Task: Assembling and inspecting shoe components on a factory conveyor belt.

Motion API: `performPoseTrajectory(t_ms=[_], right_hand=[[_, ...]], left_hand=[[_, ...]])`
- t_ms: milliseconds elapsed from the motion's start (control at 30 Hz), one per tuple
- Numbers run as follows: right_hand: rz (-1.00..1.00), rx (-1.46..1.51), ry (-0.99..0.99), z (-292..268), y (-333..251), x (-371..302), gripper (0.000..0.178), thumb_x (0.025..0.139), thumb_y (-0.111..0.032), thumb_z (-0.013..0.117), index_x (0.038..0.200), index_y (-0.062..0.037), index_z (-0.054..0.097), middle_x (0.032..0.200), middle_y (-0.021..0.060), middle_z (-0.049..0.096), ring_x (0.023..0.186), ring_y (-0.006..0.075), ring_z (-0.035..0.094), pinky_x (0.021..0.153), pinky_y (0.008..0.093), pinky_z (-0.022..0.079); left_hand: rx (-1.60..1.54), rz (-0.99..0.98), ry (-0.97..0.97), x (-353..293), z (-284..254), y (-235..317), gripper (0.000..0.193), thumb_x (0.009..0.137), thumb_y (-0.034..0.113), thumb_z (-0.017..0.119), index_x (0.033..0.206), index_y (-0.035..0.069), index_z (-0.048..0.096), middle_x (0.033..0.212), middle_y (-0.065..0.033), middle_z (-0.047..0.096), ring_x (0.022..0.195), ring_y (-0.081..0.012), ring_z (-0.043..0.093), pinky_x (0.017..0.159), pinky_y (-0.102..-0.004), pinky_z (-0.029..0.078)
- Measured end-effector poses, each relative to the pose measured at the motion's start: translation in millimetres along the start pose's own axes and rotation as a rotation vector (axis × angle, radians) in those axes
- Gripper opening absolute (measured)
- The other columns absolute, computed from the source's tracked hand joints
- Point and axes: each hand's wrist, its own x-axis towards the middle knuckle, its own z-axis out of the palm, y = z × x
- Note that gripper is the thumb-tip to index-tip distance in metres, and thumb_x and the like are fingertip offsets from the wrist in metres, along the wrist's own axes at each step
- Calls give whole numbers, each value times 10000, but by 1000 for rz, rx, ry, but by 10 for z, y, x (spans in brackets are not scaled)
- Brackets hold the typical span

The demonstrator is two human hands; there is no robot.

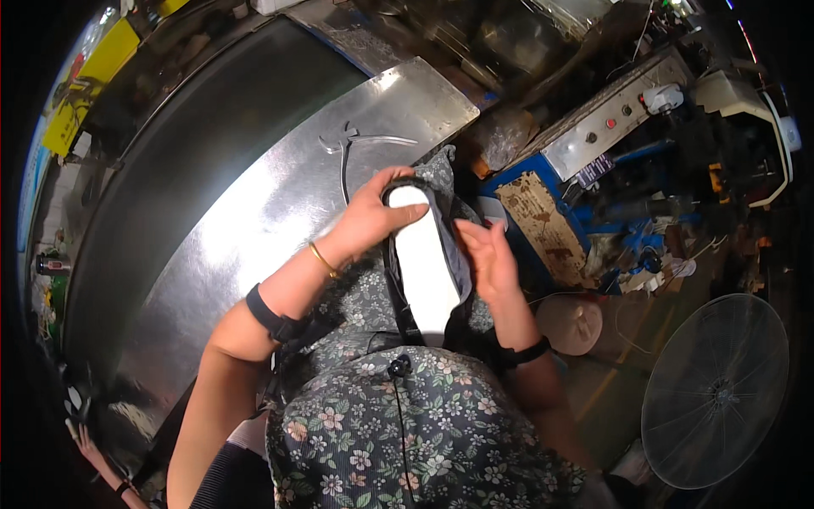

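A dark shoe upper (459, 263) with a long white insole (421, 267) in it lies over my lap, on the floral apron (365, 424). My left hand (379, 212) is closed round its far end, with the thumb pressed on the white surface and the fingers wrapped over the dark rim. At the right side of the shoe upper, my right hand (490, 259) has its fingertips near or against the dark edge; its thumb stands apart. Beyond my left hand, a pair of metal pliers (348, 142) lies with spread handles on the shiny metal table (254, 204).
A dark conveyor-like band (203, 127) curves along the left behind the metal table. To the right stands a blue-framed machine with a button panel (615, 123). A round fan guard (716, 390) is at lower right. Another person's hand (89, 450) shows at lower left.
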Motion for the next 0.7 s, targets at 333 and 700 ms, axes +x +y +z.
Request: performPoseTrajectory(t_ms=[333,700], right_hand=[[-589,-1760,210,470,94,17,420,987,-273,454,1143,95,581,877,222,672,770,332,675,692,368,542],[-390,-1228,49,90,308,-404,499,1036,-306,379,1406,27,378,1143,205,649,1096,337,615,944,371,461]], left_hand=[[122,90,-29,153,103,-145,540,817,146,745,1259,-2,472,1037,-105,608,929,-154,580,815,-297,486],[358,159,-189,291,67,-131,567,877,127,701,1353,2,418,1104,-51,582,1000,-119,543,873,-265,462]])
